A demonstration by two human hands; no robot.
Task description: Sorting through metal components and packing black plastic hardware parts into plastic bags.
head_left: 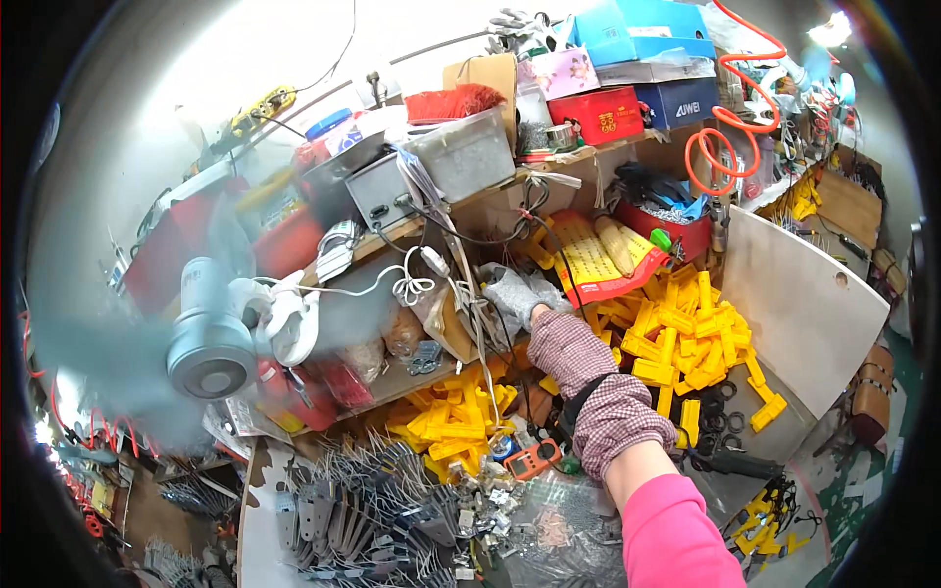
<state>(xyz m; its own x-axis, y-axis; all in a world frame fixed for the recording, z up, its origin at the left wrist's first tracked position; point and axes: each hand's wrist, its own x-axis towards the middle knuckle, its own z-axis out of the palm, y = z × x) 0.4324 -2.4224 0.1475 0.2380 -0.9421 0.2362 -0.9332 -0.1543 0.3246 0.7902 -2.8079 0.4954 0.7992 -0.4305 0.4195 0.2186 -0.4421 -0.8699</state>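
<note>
My right hand (514, 294), in a grey-white glove, reaches far forward to the lower shelf, among hanging cables and a clear plastic bag. Its fingers blend into the pale plastic around them, so I cannot tell what they hold. The arm wears a checked oversleeve (598, 387) over a pink sleeve. Just right of the hand lies a red and yellow printed sheet (595, 257) with a tan rod-shaped object (615, 245) on it. Yellow plastic housings (691, 328) are heaped right of the forearm, others (451, 421) left of it. My left hand is out of view.
A fan (209, 358) stands at the left. Grey parts with wire leads (363, 510) pile at the front left, near an orange multimeter (534, 459). A white cable (412, 279) hangs off the shelf. An orange coiled hose (730, 122) dangles at upper right, above a white panel (799, 294).
</note>
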